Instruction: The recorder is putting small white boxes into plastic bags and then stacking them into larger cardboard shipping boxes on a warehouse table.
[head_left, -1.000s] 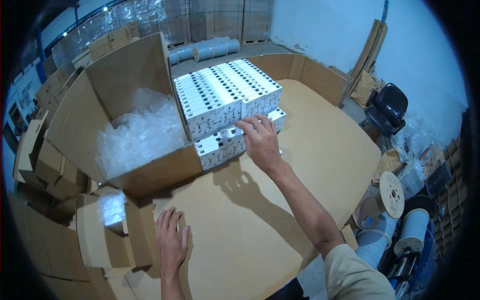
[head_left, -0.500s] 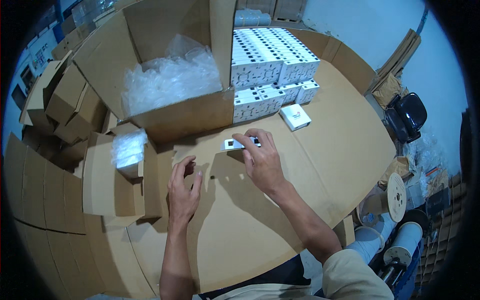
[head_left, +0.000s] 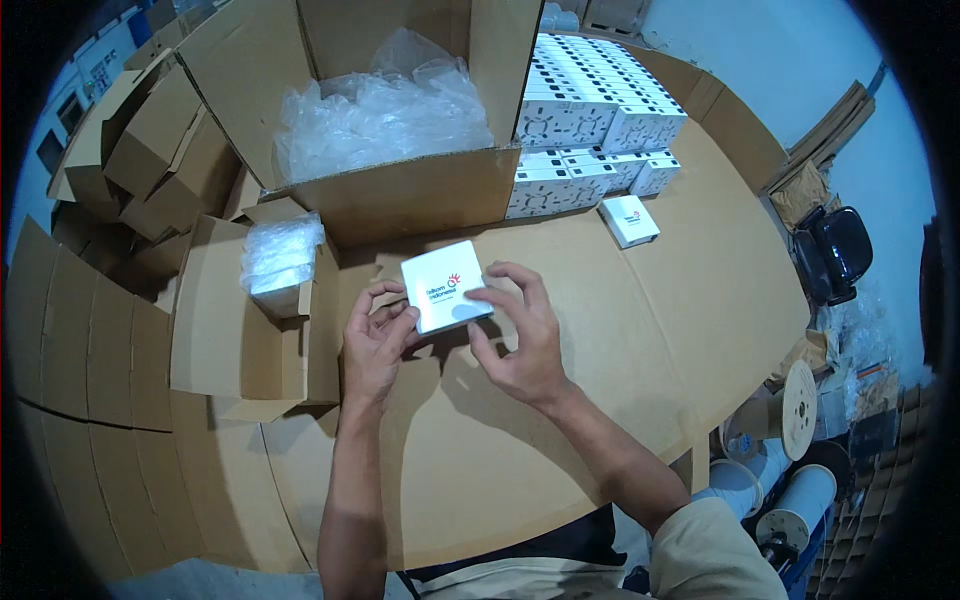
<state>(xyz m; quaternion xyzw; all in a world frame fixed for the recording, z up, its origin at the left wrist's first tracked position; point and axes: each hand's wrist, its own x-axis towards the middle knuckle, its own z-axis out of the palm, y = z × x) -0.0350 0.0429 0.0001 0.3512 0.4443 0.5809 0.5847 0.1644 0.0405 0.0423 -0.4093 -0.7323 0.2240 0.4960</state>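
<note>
- At the centre of your clock face, a flat white box (head_left: 445,290) with dark and red print on its upper side is in your hands, its shadow falling on the cardboard-covered worktop (head_left: 690,330).
- At the box's seven to eight o'clock edge, your left hand (head_left: 377,350) has its fingers closed on it, the thumb at the near corner and the other fingers curled around the side.
- At its four o'clock corner, your right hand (head_left: 525,340) has its fingers spread wide, one fingertip touching the box and the thumb standing apart from it.
- Out at two o'clock, a second white box (head_left: 628,220) lies by itself on the worktop, printed side up.
- Just beyond that, between one and two o'clock, you have a stack of white boxes (head_left: 610,125) in two tiers, dark squares showing along the top.
- Toward half past eleven, a large open carton (head_left: 410,195) holds a heap of clear plastic (head_left: 380,115), and its side wall stands right next to the stack.
- Around nine o'clock, a smaller open carton (head_left: 215,310) has a plastic-wrapped bundle (head_left: 280,255) at its far end.
- Farther out, brown cartons (head_left: 165,160) are piled at ten o'clock and a black chair (head_left: 835,255) stands at three.
</note>
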